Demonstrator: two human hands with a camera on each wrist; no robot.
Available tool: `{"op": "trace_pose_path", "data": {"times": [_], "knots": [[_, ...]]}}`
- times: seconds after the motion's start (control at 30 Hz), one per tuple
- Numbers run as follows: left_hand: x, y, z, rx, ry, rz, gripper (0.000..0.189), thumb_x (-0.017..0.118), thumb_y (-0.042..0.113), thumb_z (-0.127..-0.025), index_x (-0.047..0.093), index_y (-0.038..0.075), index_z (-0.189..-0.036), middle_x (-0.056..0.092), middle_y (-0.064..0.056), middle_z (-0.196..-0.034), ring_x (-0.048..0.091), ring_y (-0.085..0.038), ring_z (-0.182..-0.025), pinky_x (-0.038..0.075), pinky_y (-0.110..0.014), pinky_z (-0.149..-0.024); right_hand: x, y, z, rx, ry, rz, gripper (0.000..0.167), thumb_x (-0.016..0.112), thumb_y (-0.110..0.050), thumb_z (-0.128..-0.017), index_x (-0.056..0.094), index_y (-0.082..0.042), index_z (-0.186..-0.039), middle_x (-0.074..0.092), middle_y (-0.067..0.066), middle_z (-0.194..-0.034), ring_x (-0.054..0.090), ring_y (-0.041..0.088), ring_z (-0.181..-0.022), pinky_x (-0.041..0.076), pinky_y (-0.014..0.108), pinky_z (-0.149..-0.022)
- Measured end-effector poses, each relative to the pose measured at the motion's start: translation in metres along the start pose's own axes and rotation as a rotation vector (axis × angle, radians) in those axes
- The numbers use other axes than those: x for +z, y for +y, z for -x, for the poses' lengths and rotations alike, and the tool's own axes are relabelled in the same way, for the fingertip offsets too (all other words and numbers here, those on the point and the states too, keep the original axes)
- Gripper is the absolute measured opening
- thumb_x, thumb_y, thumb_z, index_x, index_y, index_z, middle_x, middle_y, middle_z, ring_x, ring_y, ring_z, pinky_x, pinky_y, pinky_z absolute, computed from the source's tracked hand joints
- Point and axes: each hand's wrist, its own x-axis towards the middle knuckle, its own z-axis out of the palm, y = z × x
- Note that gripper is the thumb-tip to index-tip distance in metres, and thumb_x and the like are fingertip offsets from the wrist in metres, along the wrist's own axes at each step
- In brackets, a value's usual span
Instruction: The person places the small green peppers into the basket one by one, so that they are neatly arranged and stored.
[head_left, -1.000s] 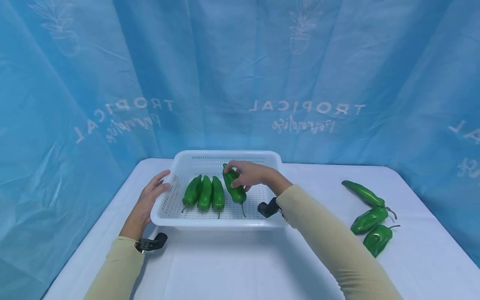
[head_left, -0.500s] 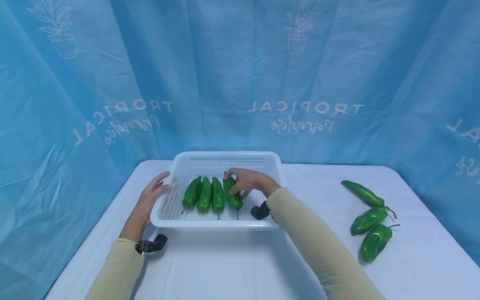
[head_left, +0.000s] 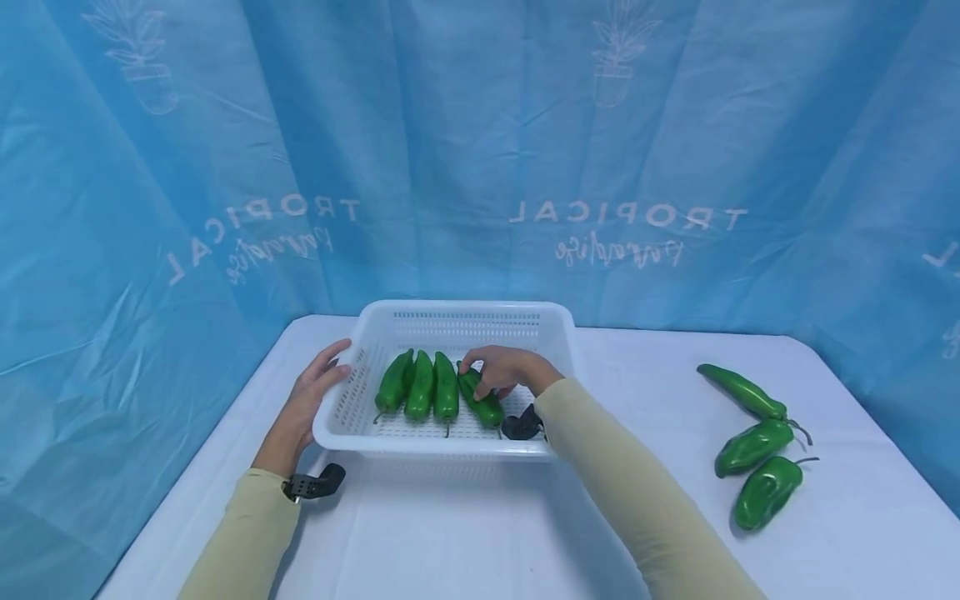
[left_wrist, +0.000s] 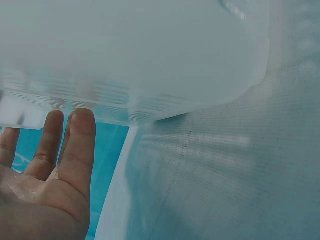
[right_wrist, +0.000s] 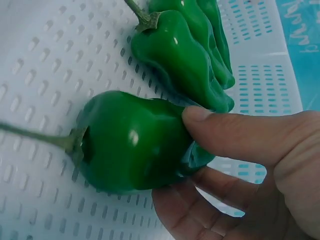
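My right hand (head_left: 510, 369) pinches a glossy green pepper (head_left: 486, 410) between thumb and fingers, inside a white perforated plastic basket (head_left: 442, 445). In the right wrist view that pepper (right_wrist: 135, 142) lies low over the slotted basket floor, its stem pointing away from the hand. Just left of it, more green peppers (head_left: 446, 387) lie side by side in a row, stems toward the near edge. My left hand (head_left: 309, 398) is at the basket's left end. In the left wrist view its fingers (left_wrist: 80, 145) are fairly straight, their tips against the basket's side.
Three more green peppers (head_left: 750, 446) lie on the white-covered table (head_left: 450, 533) at the right. A blue printed curtain (head_left: 480, 167) hangs behind the table and along its sides. The basket stands near the table's far edge.
My right hand has brought the pepper down and nearer inside the basket, beside the row, and its lower end has swung rightward. The left hand stays at the basket; the head view has shifted slightly.
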Motion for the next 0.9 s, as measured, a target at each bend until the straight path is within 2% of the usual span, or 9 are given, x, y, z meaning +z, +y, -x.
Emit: {"op": "trace_pose_path", "data": {"times": [0.1, 0.2, 0.47, 0.73, 0.8, 0.87, 0.9], "knots": [[-0.0004, -0.0004, -0.0003, -0.002, -0.002, -0.017, 0.059, 0.044, 0.036, -0.104, 0.020, 0.032, -0.158, 0.026, -0.010, -0.163, 0.037, -0.040, -0.144, 0.046, -0.053, -0.108, 0.0017, 0.0008, -0.0018, 0.000, 0.008, -0.037, 0.048, 0.066, -0.005, -0.093, 0.055, -0.022, -0.137, 0.039, 0.010, -0.154, 0.059, 0.023, -0.118, 0.057, 0.039, -0.092], [-0.0005, -0.0017, -0.0001, -0.005, -0.001, -0.031, 0.059, 0.044, 0.037, -0.104, 0.020, 0.033, -0.158, 0.026, -0.010, -0.163, 0.038, -0.040, -0.143, 0.048, -0.051, -0.106, 0.0032, 0.0023, -0.0038, -0.011, 0.016, -0.069, 0.049, 0.064, -0.005, -0.093, 0.054, -0.020, -0.138, 0.040, 0.010, -0.154, 0.057, 0.025, -0.126, 0.058, 0.039, -0.093], [0.0008, -0.0023, 0.0003, -0.008, 0.000, -0.037, 0.060, 0.044, 0.038, -0.104, 0.019, 0.032, -0.158, 0.025, -0.011, -0.164, 0.038, -0.041, -0.143, 0.046, -0.054, -0.108, 0.0022, 0.0056, -0.0052, -0.029, 0.028, -0.105, 0.048, 0.066, -0.010, -0.094, 0.052, -0.016, -0.139, 0.041, 0.013, -0.152, 0.062, 0.029, -0.121, 0.058, 0.037, -0.093], [0.0014, 0.0002, -0.0016, -0.013, -0.002, -0.034, 0.060, 0.045, 0.038, -0.104, 0.019, 0.033, -0.158, 0.024, -0.010, -0.164, 0.036, -0.041, -0.145, 0.044, -0.055, -0.110, 0.0011, 0.0057, -0.0023, -0.025, 0.033, -0.086, 0.047, 0.065, -0.013, -0.095, 0.052, -0.017, -0.140, 0.039, 0.012, -0.155, 0.062, 0.029, -0.122, 0.057, 0.039, -0.095], [0.0014, 0.0002, -0.0013, -0.018, 0.002, -0.034, 0.060, 0.045, 0.037, -0.104, 0.019, 0.033, -0.158, 0.024, -0.010, -0.164, 0.036, -0.040, -0.145, 0.044, -0.055, -0.109, 0.0007, 0.0044, -0.0020, -0.030, 0.031, -0.062, 0.047, 0.064, -0.015, -0.096, 0.051, -0.018, -0.141, 0.040, 0.012, -0.154, 0.063, 0.026, -0.118, 0.057, 0.038, -0.095], [0.0014, 0.0002, -0.0014, -0.020, 0.008, -0.033, 0.060, 0.045, 0.037, -0.104, 0.020, 0.033, -0.158, 0.025, -0.009, -0.164, 0.036, -0.040, -0.145, 0.044, -0.054, -0.109, -0.0006, 0.0030, -0.0021, -0.035, 0.028, -0.009, 0.048, 0.062, -0.019, -0.098, 0.049, -0.019, -0.144, 0.040, 0.011, -0.155, 0.065, 0.019, -0.108, 0.058, 0.035, -0.091], [0.0016, 0.0004, -0.0015, -0.018, 0.009, -0.028, 0.060, 0.045, 0.037, -0.104, 0.020, 0.033, -0.158, 0.025, -0.009, -0.164, 0.037, -0.040, -0.145, 0.044, -0.054, -0.109, -0.0018, 0.0021, -0.0019, -0.037, 0.022, 0.027, 0.049, 0.061, -0.022, -0.099, 0.048, -0.020, -0.146, 0.041, 0.010, -0.154, 0.064, 0.016, -0.097, 0.058, 0.033, -0.087]]}}
